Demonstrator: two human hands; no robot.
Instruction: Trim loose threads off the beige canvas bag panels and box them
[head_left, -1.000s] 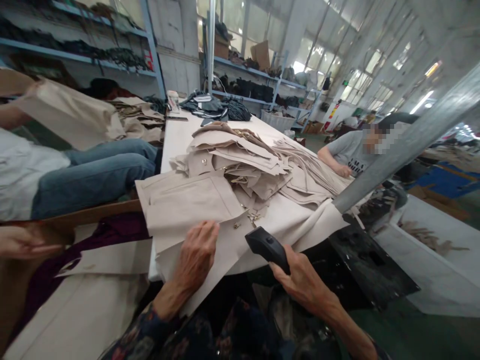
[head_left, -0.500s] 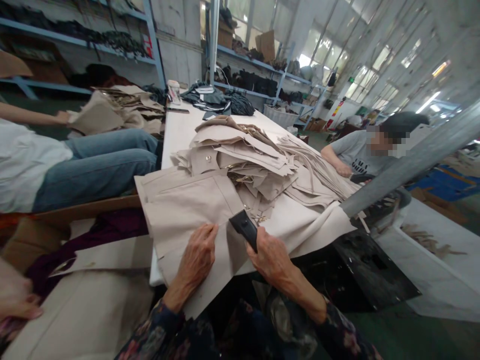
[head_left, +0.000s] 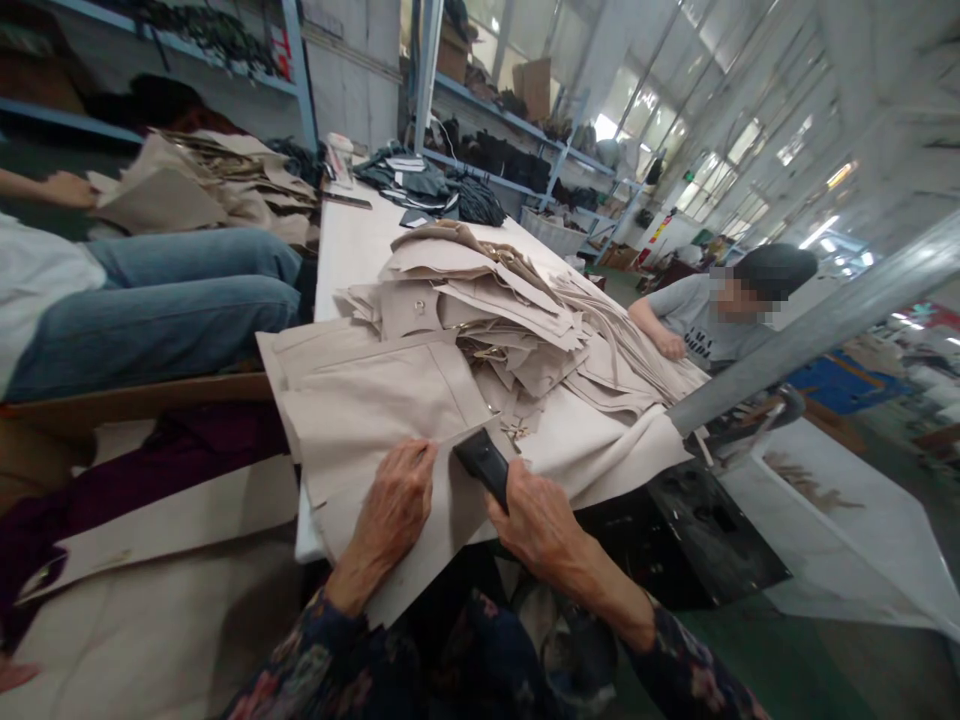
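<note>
Before me on the table lies a large beige panel [head_left: 375,385] of smooth sheet material with a seam line, its near corner hanging past the table edge. My left hand [head_left: 401,500] is closed at the panel, fingers curled and pressed together on its surface. My right hand [head_left: 536,515] is wrapped around a black hand tool [head_left: 486,465] with a blocky head, whose exact kind I cannot make out. The tool's head rests against the panel, just right of my left fingertips. Behind it rises a heap of beige pieces [head_left: 480,285], some with metal fittings.
A slanting grey metal pole [head_left: 817,320] stands to the right, with a person [head_left: 701,310] beyond it. On the left sits another person in jeans [head_left: 165,290], near a carton [head_left: 135,395]. Dark bundles [head_left: 442,195] lie at the table's far end. A white bin [head_left: 840,510] is at right.
My view has shifted slightly, moving the surroundings left. Both hands and the black tool stay at nearly the same place on the panel. The hand at lower left has mostly left the view.
</note>
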